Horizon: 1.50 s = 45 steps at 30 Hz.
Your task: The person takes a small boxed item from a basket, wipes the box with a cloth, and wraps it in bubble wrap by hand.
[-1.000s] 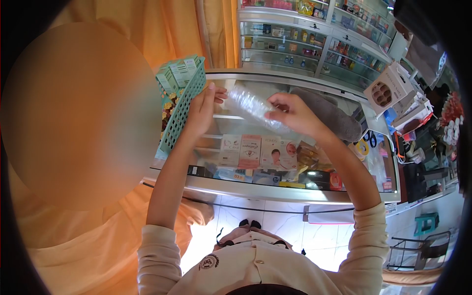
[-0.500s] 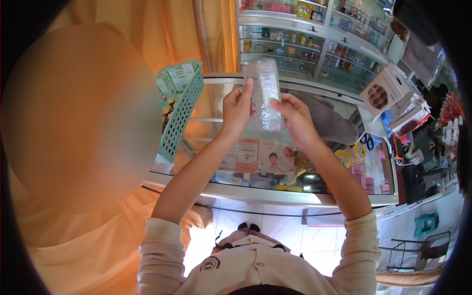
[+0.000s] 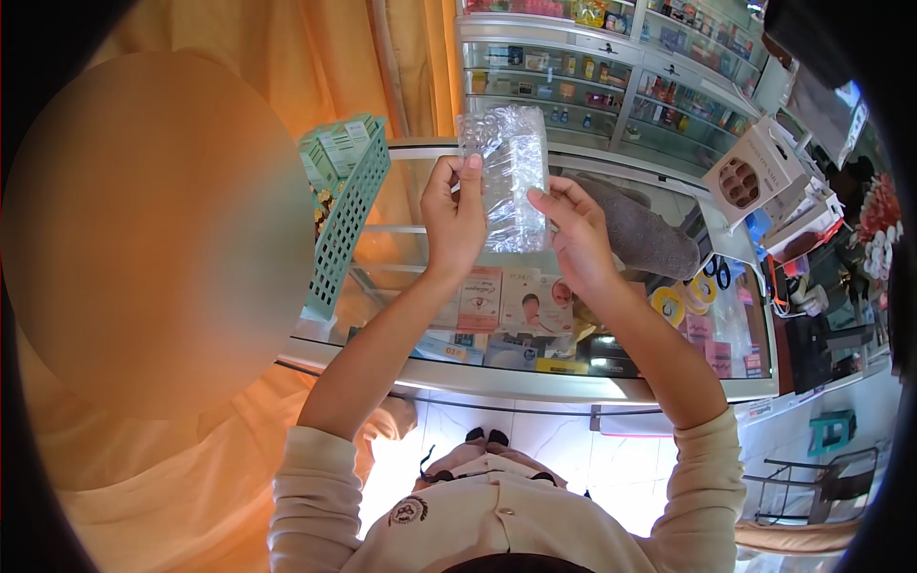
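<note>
Between my two hands is a package in clear bubble wrap (image 3: 516, 181), held upright above the glass counter (image 3: 401, 250). My left hand (image 3: 456, 212) grips its left edge, thumb on the front face. On the right edge, my right hand (image 3: 578, 224) pinches the wrap between thumb and fingers. A loose flap of the film shows on the left side, and what lies inside cannot be made out. Behind my right hand a rolled grey cloth (image 3: 650, 234) rests on the counter.
A green basket (image 3: 351, 229) of small boxes stands at the counter's left end. Yellow tape rolls (image 3: 668, 306) and scissors (image 3: 718, 272) lie on the right, near a box of press-on nails (image 3: 750, 177). Glass shelves (image 3: 554, 86) stand behind; an orange curtain (image 3: 287, 57) hangs left.
The bubble wrap has opened out wider to the left, its flap now spread beside the package. My left hand has shifted slightly left; my right hand stays at its edge.
</note>
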Tool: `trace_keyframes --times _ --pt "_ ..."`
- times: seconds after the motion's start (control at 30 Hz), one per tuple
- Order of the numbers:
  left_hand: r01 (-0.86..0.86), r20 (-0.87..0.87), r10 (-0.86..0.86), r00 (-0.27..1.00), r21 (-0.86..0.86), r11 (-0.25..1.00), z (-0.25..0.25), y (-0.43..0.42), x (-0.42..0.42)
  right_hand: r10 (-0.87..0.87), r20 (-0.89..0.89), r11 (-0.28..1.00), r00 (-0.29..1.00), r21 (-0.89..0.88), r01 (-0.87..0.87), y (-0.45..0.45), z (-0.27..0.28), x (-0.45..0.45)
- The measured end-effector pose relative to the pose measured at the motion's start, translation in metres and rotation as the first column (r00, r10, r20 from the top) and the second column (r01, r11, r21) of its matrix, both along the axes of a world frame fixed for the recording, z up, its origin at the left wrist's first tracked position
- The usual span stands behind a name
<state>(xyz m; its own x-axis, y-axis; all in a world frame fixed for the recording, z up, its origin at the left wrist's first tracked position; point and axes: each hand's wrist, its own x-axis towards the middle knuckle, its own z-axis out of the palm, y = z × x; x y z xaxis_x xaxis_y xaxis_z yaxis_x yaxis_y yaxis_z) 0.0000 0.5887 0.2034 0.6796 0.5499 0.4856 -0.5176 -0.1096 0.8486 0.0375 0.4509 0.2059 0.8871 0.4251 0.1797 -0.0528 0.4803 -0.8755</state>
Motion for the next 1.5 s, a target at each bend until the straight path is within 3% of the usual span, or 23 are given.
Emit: trace_keyframes --times 0.33,0.4,0.57,0.83,0.97,1.23,1.43,1.5 --pt "0.069 -0.028 -0.068 0.997 0.022 0.997 -0.007 0.001 -0.008 0.187 -0.059 0.982 0.981 0.041 -0.185 -0.002 0.000 -0.010" --pt "0.021 -0.018 -0.019 1.000 0.119 0.993 -0.011 0.001 -0.009 0.218 -0.073 0.976 0.973 0.043 -0.215 -0.002 -0.001 -0.012" --pt "-0.031 0.014 0.029 0.999 0.139 0.990 -0.014 -0.003 -0.011 0.308 -0.072 0.951 0.949 0.020 -0.308 -0.004 -0.002 -0.013" --pt "-0.006 -0.019 0.009 1.000 0.162 0.987 -0.022 0.001 -0.008 0.295 -0.020 0.955 0.955 -0.023 -0.295 -0.003 -0.004 -0.016" --pt "-0.032 0.071 0.020 0.997 0.171 0.985 -0.025 0.003 -0.006 0.254 0.030 0.963 0.967 -0.101 -0.250 -0.003 -0.007 -0.015" --pt "-0.053 0.090 0.036 0.995 0.195 0.979 -0.023 0.006 -0.006 0.263 -0.023 0.961 0.964 -0.078 -0.264 -0.003 -0.008 -0.016" --pt "0.038 -0.078 -0.032 0.996 0.069 0.997 -0.018 0.009 -0.010 0.232 -0.062 0.970 0.971 -0.063 -0.236 -0.002 -0.007 -0.017" --pt "0.199 -0.188 -0.231 0.955 -0.174 0.964 -0.009 0.013 -0.013 0.202 -0.064 0.977 0.977 -0.059 -0.206 -0.003 -0.006 -0.017"
